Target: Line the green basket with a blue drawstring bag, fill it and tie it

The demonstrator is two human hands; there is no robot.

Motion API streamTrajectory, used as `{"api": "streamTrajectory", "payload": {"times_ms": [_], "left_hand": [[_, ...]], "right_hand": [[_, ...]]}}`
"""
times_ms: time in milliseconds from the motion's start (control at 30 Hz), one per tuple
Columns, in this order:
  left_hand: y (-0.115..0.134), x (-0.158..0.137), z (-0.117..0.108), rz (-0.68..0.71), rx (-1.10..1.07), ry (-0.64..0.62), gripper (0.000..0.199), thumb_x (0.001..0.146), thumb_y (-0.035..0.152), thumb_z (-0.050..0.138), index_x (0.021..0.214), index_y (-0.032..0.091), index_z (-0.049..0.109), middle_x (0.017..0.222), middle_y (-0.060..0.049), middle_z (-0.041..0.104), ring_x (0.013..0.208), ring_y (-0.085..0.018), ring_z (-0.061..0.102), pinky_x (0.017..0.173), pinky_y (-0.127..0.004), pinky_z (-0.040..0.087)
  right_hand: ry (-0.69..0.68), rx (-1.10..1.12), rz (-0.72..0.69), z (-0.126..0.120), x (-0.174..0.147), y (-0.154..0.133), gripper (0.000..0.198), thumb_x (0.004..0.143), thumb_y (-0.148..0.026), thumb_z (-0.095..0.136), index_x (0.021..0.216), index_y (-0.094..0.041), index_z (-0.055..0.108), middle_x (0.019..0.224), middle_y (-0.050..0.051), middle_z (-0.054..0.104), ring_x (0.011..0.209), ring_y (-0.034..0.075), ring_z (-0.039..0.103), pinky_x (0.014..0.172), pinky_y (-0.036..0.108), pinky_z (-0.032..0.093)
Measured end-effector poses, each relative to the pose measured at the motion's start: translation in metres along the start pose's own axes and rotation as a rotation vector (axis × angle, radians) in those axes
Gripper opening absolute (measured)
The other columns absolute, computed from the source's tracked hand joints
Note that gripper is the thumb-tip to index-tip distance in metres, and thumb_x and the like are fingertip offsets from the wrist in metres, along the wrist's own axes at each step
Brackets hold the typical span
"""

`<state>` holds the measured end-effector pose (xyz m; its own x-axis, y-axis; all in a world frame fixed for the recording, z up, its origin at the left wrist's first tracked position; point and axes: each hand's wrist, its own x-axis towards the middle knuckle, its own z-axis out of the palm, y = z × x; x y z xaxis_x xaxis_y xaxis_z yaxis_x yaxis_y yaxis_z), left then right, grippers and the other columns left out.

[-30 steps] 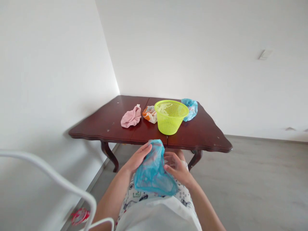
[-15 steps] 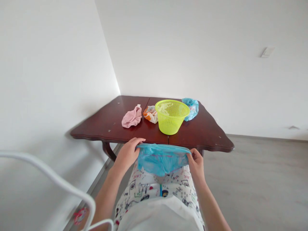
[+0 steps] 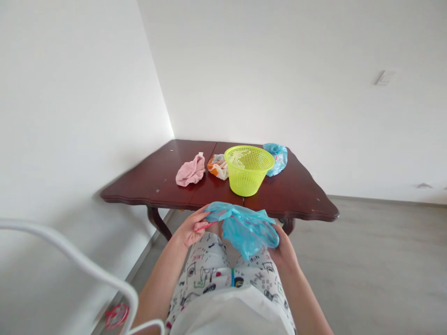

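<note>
A thin blue plastic bag (image 3: 246,230) is stretched between my hands, over my lap and just before the table's front edge. My left hand (image 3: 193,228) grips its left end, with a thin red strip showing at the fingers. At the bag's right end, my right hand (image 3: 283,244) is closed on the plastic, its fingers partly hidden by it. Beyond my hands, a yellow-green mesh basket (image 3: 246,179) stands upright on the table. A crumpled pink cloth (image 3: 191,171) lies to the left of the basket.
The dark red wooden table (image 3: 146,181) has a wavy edge and meets the walls. An orange and white plastic bag (image 3: 218,166) lies beside the basket; another blue plastic bag (image 3: 278,159) rests behind it. A white curved tube (image 3: 77,260) crosses the lower left.
The blue bag was pulled taut along its upper edge and now hangs looser and bunched. My left hand has turned, and a red strip has come into view. Both hands have shifted slightly.
</note>
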<state>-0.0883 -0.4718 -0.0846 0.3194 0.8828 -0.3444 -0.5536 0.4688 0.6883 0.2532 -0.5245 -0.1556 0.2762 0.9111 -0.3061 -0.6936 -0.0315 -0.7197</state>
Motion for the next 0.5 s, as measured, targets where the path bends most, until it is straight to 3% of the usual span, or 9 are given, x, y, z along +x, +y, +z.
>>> {"api": "streamTrajectory", "payload": {"times_ms": [100, 167, 267, 333, 400, 433, 500], "left_hand": [[-0.001, -0.005, 0.005, 0.0, -0.09, -0.046, 0.031, 0.116, 0.002, 0.058, 0.143, 0.01, 0.07, 0.127, -0.022, 0.088, 0.04, 0.003, 0.05, 0.037, -0.005, 0.04], [0.001, -0.008, 0.008, -0.027, -0.118, -0.097, 0.036, 0.12, 0.006, 0.053, 0.153, 0.011, 0.064, 0.156, -0.03, 0.077, 0.042, 0.004, 0.054, 0.038, -0.005, 0.044], [0.007, -0.012, 0.008, -0.021, -0.306, -0.151, 0.046, 0.127, 0.015, 0.036, 0.17, 0.01, 0.052, 0.174, -0.038, 0.059, 0.057, 0.002, 0.071, 0.054, -0.006, 0.059], [0.009, -0.012, 0.011, 0.118, -0.411, -0.152, 0.052, 0.128, 0.015, 0.029, 0.176, 0.013, 0.046, 0.179, -0.036, 0.055, 0.088, -0.005, 0.087, 0.082, -0.014, 0.072], [0.009, -0.012, 0.016, 0.319, -0.416, -0.134, 0.054, 0.126, 0.011, 0.029, 0.176, 0.021, 0.05, 0.178, -0.026, 0.061, 0.116, -0.012, 0.089, 0.108, -0.029, 0.073], [0.008, -0.012, 0.018, 0.4, -0.39, -0.129, 0.054, 0.126, 0.009, 0.032, 0.172, 0.024, 0.055, 0.173, -0.019, 0.068, 0.119, -0.011, 0.088, 0.113, -0.033, 0.072], [0.004, -0.011, 0.021, 0.45, -0.276, -0.159, 0.043, 0.125, 0.014, 0.042, 0.159, 0.026, 0.067, 0.149, -0.009, 0.084, 0.09, -0.005, 0.085, 0.098, -0.024, 0.074]], "right_hand": [[0.038, 0.058, 0.059, -0.003, 0.005, 0.005, 0.021, 0.081, -0.022, 0.093, 0.087, -0.02, 0.073, 0.079, 0.0, 0.079, 0.068, 0.019, 0.075, 0.062, 0.027, 0.064], [0.083, 0.098, 0.031, -0.006, 0.006, 0.005, 0.018, 0.084, -0.019, 0.09, 0.089, -0.02, 0.072, 0.079, -0.001, 0.079, 0.063, 0.016, 0.072, 0.058, 0.024, 0.063], [0.146, 0.161, -0.019, -0.012, 0.01, 0.001, 0.017, 0.087, -0.014, 0.085, 0.091, -0.021, 0.07, 0.076, -0.006, 0.077, 0.058, 0.011, 0.068, 0.053, 0.016, 0.059], [0.18, 0.199, -0.034, -0.013, 0.013, -0.002, 0.015, 0.09, -0.009, 0.079, 0.091, -0.021, 0.069, 0.074, -0.006, 0.076, 0.056, 0.009, 0.068, 0.053, 0.013, 0.059], [0.193, 0.228, -0.034, -0.013, 0.015, -0.003, 0.015, 0.093, -0.006, 0.072, 0.091, -0.02, 0.069, 0.074, -0.005, 0.077, 0.056, 0.008, 0.07, 0.055, 0.011, 0.06], [0.188, 0.238, -0.031, -0.012, 0.016, -0.004, 0.015, 0.094, -0.004, 0.069, 0.091, -0.02, 0.069, 0.075, -0.005, 0.078, 0.057, 0.008, 0.071, 0.057, 0.011, 0.061], [0.148, 0.245, -0.021, -0.01, 0.017, -0.006, 0.018, 0.092, -0.002, 0.066, 0.092, -0.019, 0.07, 0.077, -0.004, 0.08, 0.058, 0.008, 0.072, 0.059, 0.011, 0.063]]}}
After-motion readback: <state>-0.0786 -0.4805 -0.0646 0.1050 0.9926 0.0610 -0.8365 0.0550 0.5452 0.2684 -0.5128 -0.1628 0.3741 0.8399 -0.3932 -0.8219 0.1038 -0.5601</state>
